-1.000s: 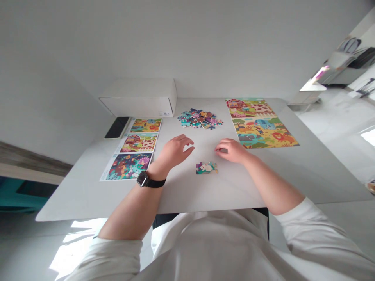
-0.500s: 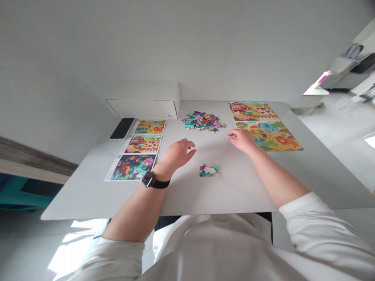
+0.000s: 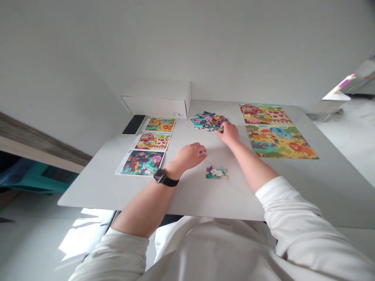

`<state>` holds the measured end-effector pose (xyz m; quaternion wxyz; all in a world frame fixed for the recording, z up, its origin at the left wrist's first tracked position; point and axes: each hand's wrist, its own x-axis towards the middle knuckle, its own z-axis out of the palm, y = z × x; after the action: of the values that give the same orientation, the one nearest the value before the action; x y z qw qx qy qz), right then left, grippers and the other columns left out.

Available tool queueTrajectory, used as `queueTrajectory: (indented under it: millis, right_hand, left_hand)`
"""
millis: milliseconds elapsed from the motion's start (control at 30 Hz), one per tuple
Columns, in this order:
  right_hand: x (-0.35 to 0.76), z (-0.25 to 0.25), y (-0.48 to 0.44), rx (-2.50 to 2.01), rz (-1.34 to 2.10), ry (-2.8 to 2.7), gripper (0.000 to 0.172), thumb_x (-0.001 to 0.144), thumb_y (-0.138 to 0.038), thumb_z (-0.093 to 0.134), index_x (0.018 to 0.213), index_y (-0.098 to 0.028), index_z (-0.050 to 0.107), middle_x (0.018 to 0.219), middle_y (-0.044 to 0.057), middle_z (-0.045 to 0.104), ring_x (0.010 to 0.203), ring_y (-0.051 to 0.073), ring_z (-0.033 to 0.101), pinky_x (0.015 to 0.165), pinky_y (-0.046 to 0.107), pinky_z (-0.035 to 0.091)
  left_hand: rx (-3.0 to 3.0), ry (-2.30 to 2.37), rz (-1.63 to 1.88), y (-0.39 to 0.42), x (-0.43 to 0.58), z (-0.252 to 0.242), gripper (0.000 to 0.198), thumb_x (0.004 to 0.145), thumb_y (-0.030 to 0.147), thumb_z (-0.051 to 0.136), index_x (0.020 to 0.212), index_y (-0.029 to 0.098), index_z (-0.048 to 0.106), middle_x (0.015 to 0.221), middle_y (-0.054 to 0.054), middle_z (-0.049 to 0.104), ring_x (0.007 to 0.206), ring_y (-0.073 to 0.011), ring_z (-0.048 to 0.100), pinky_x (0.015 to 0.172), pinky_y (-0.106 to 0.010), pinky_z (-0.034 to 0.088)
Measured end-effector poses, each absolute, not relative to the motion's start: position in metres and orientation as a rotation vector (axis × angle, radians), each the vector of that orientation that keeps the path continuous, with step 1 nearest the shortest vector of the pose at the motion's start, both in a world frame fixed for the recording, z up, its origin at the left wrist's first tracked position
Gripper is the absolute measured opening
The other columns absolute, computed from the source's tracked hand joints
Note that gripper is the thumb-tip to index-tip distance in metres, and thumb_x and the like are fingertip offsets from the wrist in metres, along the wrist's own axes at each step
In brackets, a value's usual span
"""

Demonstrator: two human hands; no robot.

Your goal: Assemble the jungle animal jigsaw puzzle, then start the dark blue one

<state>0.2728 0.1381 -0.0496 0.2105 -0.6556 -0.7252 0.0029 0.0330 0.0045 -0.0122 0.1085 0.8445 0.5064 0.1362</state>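
My right hand point(image 3: 229, 132) reaches to the near right edge of a heap of loose colourful puzzle pieces point(image 3: 206, 120) at the middle back of the white table point(image 3: 205, 195). Its fingers are pinched on a piece at the heap's edge. My left hand point(image 3: 191, 154), with a black watch on the wrist, rests on the table in front of the heap, fingers loosely curved and holding nothing I can make out. A small joined cluster of pieces point(image 3: 217, 172) lies just to its right, nearer me.
Two finished puzzles point(image 3: 277, 130) lie side by side at the right. Three picture cards point(image 3: 149, 146) lie in a row at the left, with a dark phone point(image 3: 134, 124) beside them. A white box point(image 3: 159, 99) stands at the back against the wall.
My right hand has moved from beside the small cluster, out to the right, then back left to the heap of pieces. My left hand stayed in place and its fingers curled a little.
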Motion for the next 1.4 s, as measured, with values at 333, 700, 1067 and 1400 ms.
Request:
queueTrajectory:
  millis: [333,700,1067,1400]
  right_hand:
    - [0.276,-0.055,0.135,-1.803,-0.035,-2.005,0.022,0.093,-0.03,0.076,0.113,-0.023,0.069,0.12,0.017,0.077,0.115,0.038,0.066,0.098,0.048,0.05]
    - [0.279,-0.055,0.14,-1.835,-0.041,-1.976,0.028,0.093,-0.033,0.073,0.119,-0.023,0.071,0.125,0.017,0.078,0.117,0.038,0.064,0.096,0.049,0.05]
    - [0.287,-0.046,0.137,-1.796,0.138,-1.946,0.035,0.09,-0.024,0.073,0.125,-0.025,0.072,0.127,0.01,0.081,0.12,0.035,0.07,0.103,0.05,0.053]
    - [0.287,-0.043,0.136,-1.763,0.207,-1.949,0.039,0.084,-0.023,0.079,0.122,-0.025,0.074,0.128,0.01,0.082,0.12,0.035,0.072,0.104,0.051,0.055]
  left_hand:
    - [2.463,1.497,0.39,0.005,0.035,-0.012,0.026,0.104,0.036,0.063,0.116,0.023,0.082,0.111,-0.008,0.078,0.095,-0.0249,0.074,0.082,-0.034,0.054]
    - [2.481,1.486,0.356,0.007,0.035,-0.013,0.029,0.105,0.036,0.061,0.117,0.022,0.082,0.114,-0.01,0.078,0.099,-0.0262,0.075,0.085,-0.035,0.055]
    - [2.44,1.48,0.41,0.006,0.034,-0.014,0.027,0.103,0.035,0.061,0.112,0.023,0.083,0.107,-0.008,0.078,0.091,-0.0238,0.073,0.081,-0.033,0.055]
    - [2.434,1.487,0.406,0.007,0.035,-0.015,0.024,0.102,0.033,0.062,0.112,0.024,0.083,0.106,-0.009,0.077,0.091,-0.0236,0.073,0.082,-0.033,0.056]
